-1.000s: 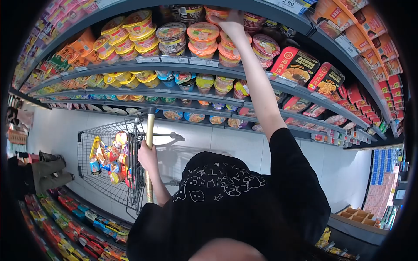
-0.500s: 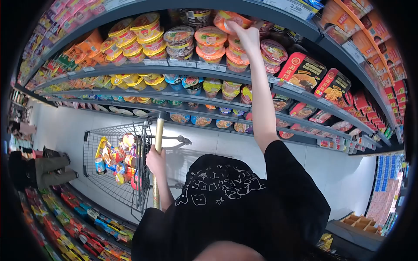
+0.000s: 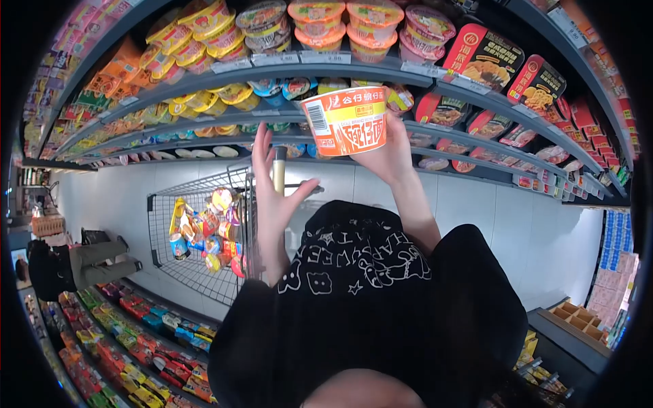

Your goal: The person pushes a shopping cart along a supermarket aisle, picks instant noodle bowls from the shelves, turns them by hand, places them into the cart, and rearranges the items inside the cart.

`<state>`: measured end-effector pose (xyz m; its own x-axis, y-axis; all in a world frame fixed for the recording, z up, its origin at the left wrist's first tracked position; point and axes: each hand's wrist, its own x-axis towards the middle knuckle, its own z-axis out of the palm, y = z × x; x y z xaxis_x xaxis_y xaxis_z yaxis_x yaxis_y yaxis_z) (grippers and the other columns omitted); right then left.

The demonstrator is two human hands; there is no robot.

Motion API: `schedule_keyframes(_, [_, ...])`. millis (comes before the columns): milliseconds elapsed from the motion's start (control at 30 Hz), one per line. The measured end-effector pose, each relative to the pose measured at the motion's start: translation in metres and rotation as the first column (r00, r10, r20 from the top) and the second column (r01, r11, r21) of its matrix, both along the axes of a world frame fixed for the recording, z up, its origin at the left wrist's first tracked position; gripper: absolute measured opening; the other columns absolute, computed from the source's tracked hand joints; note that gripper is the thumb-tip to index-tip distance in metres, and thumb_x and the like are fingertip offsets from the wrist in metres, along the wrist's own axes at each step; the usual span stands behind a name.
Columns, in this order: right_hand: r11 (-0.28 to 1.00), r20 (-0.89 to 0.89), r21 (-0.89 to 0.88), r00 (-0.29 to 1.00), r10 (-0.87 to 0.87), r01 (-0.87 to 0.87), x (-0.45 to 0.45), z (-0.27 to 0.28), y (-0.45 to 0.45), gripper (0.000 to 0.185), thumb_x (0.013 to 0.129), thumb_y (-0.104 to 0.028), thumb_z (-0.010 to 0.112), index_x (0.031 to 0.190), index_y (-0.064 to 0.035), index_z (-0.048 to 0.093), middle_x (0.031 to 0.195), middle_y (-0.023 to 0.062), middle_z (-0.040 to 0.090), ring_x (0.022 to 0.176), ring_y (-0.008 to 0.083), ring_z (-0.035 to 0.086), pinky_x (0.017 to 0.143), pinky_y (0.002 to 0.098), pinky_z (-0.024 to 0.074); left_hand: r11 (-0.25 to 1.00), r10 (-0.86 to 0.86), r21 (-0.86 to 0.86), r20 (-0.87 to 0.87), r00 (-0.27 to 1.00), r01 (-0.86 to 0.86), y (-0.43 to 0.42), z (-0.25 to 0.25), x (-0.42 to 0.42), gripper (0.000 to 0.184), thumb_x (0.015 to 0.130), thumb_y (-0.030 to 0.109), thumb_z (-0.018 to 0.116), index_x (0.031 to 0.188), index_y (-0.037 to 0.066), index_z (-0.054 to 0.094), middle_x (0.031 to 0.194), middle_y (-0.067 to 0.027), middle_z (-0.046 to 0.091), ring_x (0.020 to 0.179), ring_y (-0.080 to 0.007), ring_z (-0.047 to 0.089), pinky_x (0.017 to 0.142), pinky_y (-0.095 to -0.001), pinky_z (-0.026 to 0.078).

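Two bare hands are raised in front of the wearer's black T-shirt with white line drawings (image 3: 367, 306). The right hand (image 3: 385, 151) holds a tapered, orange-and-white instant-noodle bowl with a yellow band (image 3: 347, 124), its fingers clamped on the right side and lower edge; part of the grip is hidden behind the bowl. The bowl is in mid-air, wide rim uppermost, its barcode and printed side turned to the camera.

The left hand (image 3: 275, 202) is empty, its thumb and fingers spread apart, near a pale gold cart handle (image 3: 278, 178). The handle shows between thumb and fingers; whether they touch it cannot be told. Beyond lies a dark wire shopping cart (image 3: 158, 234), carrying a heap of colourful packages (image 3: 209, 230) and a blue can (image 3: 179, 247).

Past the bowl, a dark grey shelf (image 3: 381, 71) bears two stacks of orange-lidded bowls (image 3: 317, 26), side by side, between stacked dark-lidded bowls (image 3: 264, 26) on the left and purple-lidded bowls (image 3: 428, 28) on the right. Farther right stand two red-and-black rectangular boxes (image 3: 484, 58). At far left, another person in dark clothing and olive trousers (image 3: 101, 264) is in the aisle.
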<state>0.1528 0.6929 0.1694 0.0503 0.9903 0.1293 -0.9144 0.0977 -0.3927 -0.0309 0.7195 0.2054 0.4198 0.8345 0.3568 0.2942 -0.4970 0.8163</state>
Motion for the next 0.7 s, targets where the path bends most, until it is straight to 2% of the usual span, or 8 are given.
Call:
schedule_keyframes(133, [0.997, 0.039, 0.038, 0.997, 0.069, -0.070, -0.015, -0.009, -0.010, 0.058, 0.081, -0.040, 0.041, 0.123, -0.0030, 0.029, 0.128, 0.0127, 0.032, 0.118, 0.0260, 0.031, 0.096, 0.0429, 0.0254, 0.982, -0.177, -0.029, 0.201, 0.964, 0.186, -0.002, 0.000, 0.021, 0.093, 0.052, 0.008, 0.075, 0.127, 0.004, 0.020, 0.129, -0.0132, 0.029, 0.116, -0.0257, 0.034, 0.093, -0.0386, 0.031])
schedule_keyframes(267, [0.993, 0.188, 0.065, 0.978, 0.090, -0.103, -0.016, -0.017, -0.011, 0.064, 0.079, -0.037, 0.047, 0.128, -0.0044, 0.020, 0.126, 0.0103, 0.030, 0.114, 0.0211, 0.035, 0.096, 0.0365, 0.0264, 0.981, -0.093, -0.156, 0.121, 0.988, 0.111, 0.003, 0.002, 0.007, 0.077, 0.054, -0.001, 0.069, 0.121, 0.003, 0.031, 0.122, -0.0125, 0.036, 0.104, -0.0219, 0.047, 0.083, -0.0324, 0.043])
schedule_keyframes(333, [0.975, 0.570, 0.200, 0.797, -0.199, 0.100, -0.013, -0.008, -0.012, 0.074, 0.077, -0.043, 0.049, 0.130, -0.0075, 0.013, 0.130, 0.0137, 0.026, 0.118, 0.0245, 0.031, 0.096, 0.0381, 0.0261, 0.965, -0.120, -0.201, 0.222, 0.968, 0.166, 0.007, 0.010, 0.004, 0.066, 0.056, -0.006, 0.065, 0.115, 0.001, 0.037, 0.118, -0.0112, 0.040, 0.094, -0.0181, 0.053, 0.073, -0.0258, 0.049])
schedule_keyframes(400, [0.961, 0.487, 0.265, 0.849, -0.204, 0.079, -0.010, 0.002, -0.014, 0.085, 0.070, -0.035, 0.062, 0.131, -0.0091, 0.008, 0.130, 0.0145, 0.026, 0.118, 0.0242, 0.030, 0.095, 0.0372, 0.0280, 0.964, -0.116, -0.212, 0.218, 0.969, 0.163, 0.013, 0.017, 0.004, 0.066, 0.056, -0.007, 0.064, 0.116, 0.001, 0.037, 0.116, -0.0099, 0.040, 0.092, -0.0177, 0.054, 0.073, -0.0252, 0.050])
schedule_keyframes(500, [0.904, 0.822, 0.373, 0.378, -0.426, 0.208, -0.005, 0.006, -0.019, 0.094, 0.052, -0.009, 0.074, 0.128, -0.0073, 0.019, 0.128, 0.0118, 0.029, 0.117, 0.0218, 0.032, 0.092, 0.0364, 0.0309, 0.954, -0.193, -0.209, 0.122, 0.974, 0.215, 0.024, 0.021, 0.001, 0.066, 0.054, -0.009, 0.062, 0.115, 0.003, 0.040, 0.116, -0.0092, 0.039, 0.093, -0.0182, 0.053, 0.073, -0.0263, 0.050])
schedule_keyframes(600, [0.893, 0.877, 0.387, 0.205, -0.434, 0.232, 0.001, 0.002, -0.019, 0.085, 0.056, -0.008, 0.071, 0.126, -0.0072, 0.023, 0.128, 0.0096, 0.031, 0.116, 0.0202, 0.033, 0.093, 0.0368, 0.0295, 0.972, -0.195, -0.130, 0.006, 0.981, 0.194, 0.022, 0.026, 0.001, 0.066, 0.053, -0.009, 0.061, 0.114, 0.003, 0.042, 0.116, -0.0094, 0.039, 0.098, -0.0187, 0.050, 0.076, -0.0281, 0.049])
schedule_keyframes(633, [0.892, 0.877, 0.383, 0.209, -0.433, 0.239, 0.001, 0.000, -0.020, 0.085, 0.056, -0.008, 0.071, 0.126, -0.0072, 0.023, 0.128, 0.0096, 0.031, 0.116, 0.0202, 0.033, 0.093, 0.0368, 0.0295, 0.984, -0.177, -0.017, -0.096, 0.979, 0.176, 0.020, 0.028, 0.001, 0.065, 0.052, -0.006, 0.064, 0.113, 0.004, 0.045, 0.113, -0.0098, 0.041, 0.103, -0.0196, 0.046, 0.081, -0.0311, 0.046])
schedule_keyframes(700, [0.950, 0.844, 0.236, 0.441, -0.305, 0.206, 0.000, -0.003, -0.022, 0.078, 0.058, -0.005, 0.068, 0.124, -0.0075, 0.027, 0.127, 0.0084, 0.032, 0.116, 0.0197, 0.033, 0.093, 0.0364, 0.0291, 0.984, -0.173, 0.023, -0.070, 0.982, 0.175, 0.017, 0.031, 0.003, 0.065, 0.051, -0.004, 0.065, 0.112, 0.005, 0.045, 0.112, -0.0100, 0.042, 0.104, -0.0201, 0.046, 0.083, -0.0324, 0.045])
